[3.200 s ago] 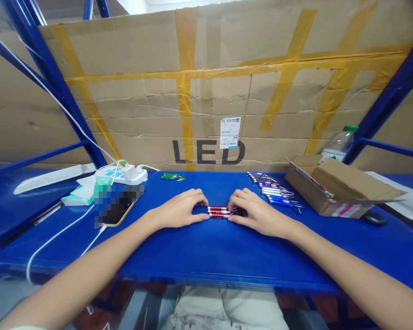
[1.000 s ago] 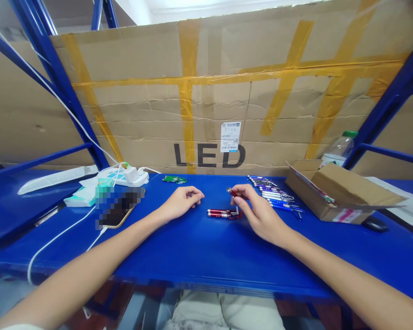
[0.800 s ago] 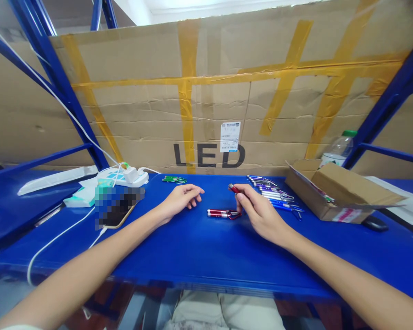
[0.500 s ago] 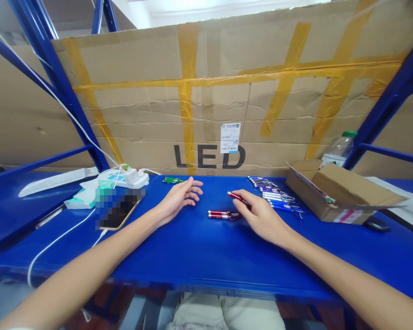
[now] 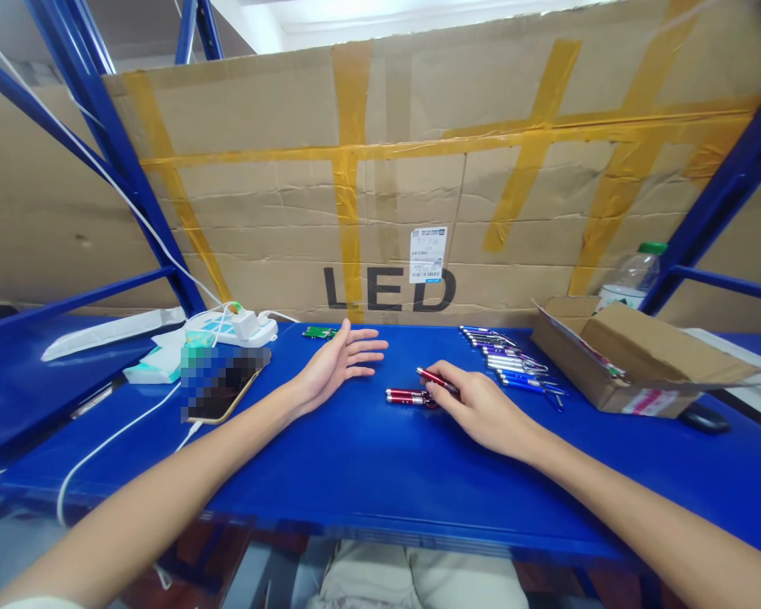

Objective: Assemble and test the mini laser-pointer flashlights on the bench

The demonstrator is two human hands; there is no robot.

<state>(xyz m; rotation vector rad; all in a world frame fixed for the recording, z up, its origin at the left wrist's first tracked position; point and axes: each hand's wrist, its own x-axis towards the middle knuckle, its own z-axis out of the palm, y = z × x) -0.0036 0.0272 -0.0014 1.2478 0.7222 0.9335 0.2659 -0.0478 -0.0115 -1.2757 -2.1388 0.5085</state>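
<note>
Between the thumb and fingers of my right hand (image 5: 475,402) is a red pen-shaped mini flashlight (image 5: 436,380), its silver end pointing left. Just under it, more red mini flashlights (image 5: 406,397) lie side by side on the blue tabletop (image 5: 355,474), their clips partly hidden by my fingers. My left hand (image 5: 336,368) is open, palm turned inward and fingers spread, with nothing in it. Behind its fingertips lie green mini flashlights (image 5: 319,332). Beyond my right hand, several blue, purple and silver ones (image 5: 511,359) form a slanting row.
At the right stand an open cardboard box (image 5: 640,372), a green-capped bottle (image 5: 637,275) and a black object (image 5: 703,418). On the left are a phone (image 5: 228,393), a white power strip (image 5: 254,330) and loose cables. A large cardboard sheet (image 5: 279,211) rises along the back edge.
My left hand's fingers have straightened and spread. My right hand has lowered the held red flashlight slightly, closer to the red ones on the table. The view has shifted a little.
</note>
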